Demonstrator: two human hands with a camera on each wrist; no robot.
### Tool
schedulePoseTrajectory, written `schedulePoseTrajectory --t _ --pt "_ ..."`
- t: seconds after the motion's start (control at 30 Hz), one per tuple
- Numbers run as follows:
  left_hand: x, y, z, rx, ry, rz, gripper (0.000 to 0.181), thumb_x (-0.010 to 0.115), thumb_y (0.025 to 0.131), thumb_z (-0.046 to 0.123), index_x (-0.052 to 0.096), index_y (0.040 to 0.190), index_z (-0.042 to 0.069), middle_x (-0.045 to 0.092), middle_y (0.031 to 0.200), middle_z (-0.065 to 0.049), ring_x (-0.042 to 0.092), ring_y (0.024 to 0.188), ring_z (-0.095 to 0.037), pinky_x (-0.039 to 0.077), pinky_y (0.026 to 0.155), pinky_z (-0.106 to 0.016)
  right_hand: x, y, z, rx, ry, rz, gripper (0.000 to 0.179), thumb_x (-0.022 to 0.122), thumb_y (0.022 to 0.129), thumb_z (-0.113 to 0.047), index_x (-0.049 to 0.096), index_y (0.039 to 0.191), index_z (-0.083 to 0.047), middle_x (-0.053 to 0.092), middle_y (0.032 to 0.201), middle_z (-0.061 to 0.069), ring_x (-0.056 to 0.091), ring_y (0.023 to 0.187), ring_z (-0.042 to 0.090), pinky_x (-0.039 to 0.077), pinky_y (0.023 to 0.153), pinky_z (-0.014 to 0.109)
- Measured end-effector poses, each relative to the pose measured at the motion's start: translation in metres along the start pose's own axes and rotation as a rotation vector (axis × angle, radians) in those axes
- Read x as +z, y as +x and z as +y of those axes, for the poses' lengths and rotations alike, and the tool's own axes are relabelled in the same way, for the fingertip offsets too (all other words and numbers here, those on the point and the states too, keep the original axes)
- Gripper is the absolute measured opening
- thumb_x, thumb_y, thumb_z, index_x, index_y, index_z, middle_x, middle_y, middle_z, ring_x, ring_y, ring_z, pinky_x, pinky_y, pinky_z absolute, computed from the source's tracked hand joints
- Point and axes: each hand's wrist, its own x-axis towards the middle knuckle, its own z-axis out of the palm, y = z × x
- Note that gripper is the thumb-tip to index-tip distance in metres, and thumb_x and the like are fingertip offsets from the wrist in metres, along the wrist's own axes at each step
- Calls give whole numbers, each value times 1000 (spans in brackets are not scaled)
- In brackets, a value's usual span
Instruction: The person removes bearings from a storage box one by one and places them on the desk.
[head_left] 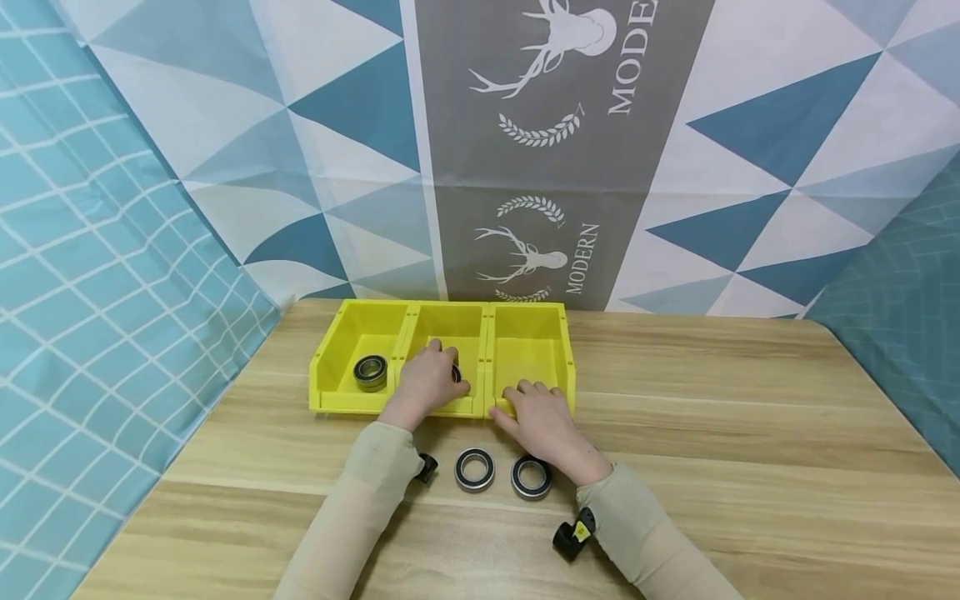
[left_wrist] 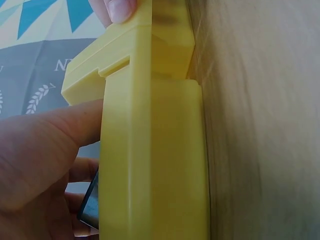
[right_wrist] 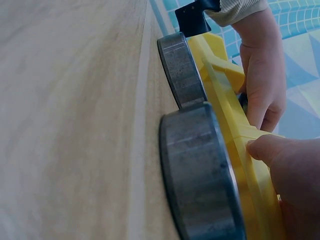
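My left hand [head_left: 429, 382] reaches into the middle compartment of the yellow bin set [head_left: 442, 406]. Its fingers and thumb grip a ball bearing [head_left: 455, 373], mostly hidden by the hand; in the left wrist view a dark edge of this bearing [left_wrist: 90, 207] shows by the fingers. My right hand [head_left: 542, 418] grips the front wall of the right compartment, thumb outside and fingertips over the rim. On the table in front lie two bearings, one on the left [head_left: 475, 470] and one on the right [head_left: 531, 477], close to my right wrist.
In the left compartment sits another black-sealed bearing [head_left: 371, 372]. The bins stand at the back of the wooden table [head_left: 712, 433], near a patterned cloth backdrop [head_left: 525, 167]. Black wrist devices [head_left: 574, 535] are strapped to both sleeves.
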Motion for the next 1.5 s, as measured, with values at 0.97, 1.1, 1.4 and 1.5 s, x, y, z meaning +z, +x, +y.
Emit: schedulePoseTrajectory --t 0.97,1.1,1.4,1.5 --pt "-16 -24 -3 121 -171 38 25 69 73 25 58 90 10 45 86 -5 44 69 -17 42 63 -28 0 0 0 10 21 0 43 45 90 -48 62 106 -12 59 98 6 54 89 24 41 73 42" --pt "-18 -30 -2 138 -152 31 24 69 72 25 57 88 10 43 83 -4 43 67 -16 40 60 -27 0 -1 0 10 15 3 44 44 90 -49 62 107 -12 60 99 6 54 89 24 42 73 42" --pt "-19 -42 -7 186 -109 52 22 69 71 24 56 85 11 42 80 -3 41 62 -14 38 56 -25 2 0 0 10 14 -7 45 43 90 -50 61 108 -12 59 99 6 54 89 24 41 73 42" --pt "-19 -46 -6 206 -106 44 22 69 71 23 57 85 11 43 80 -2 42 62 -14 38 57 -25 2 0 0 9 14 3 44 44 90 -49 62 107 -12 59 98 6 54 88 24 41 73 42"
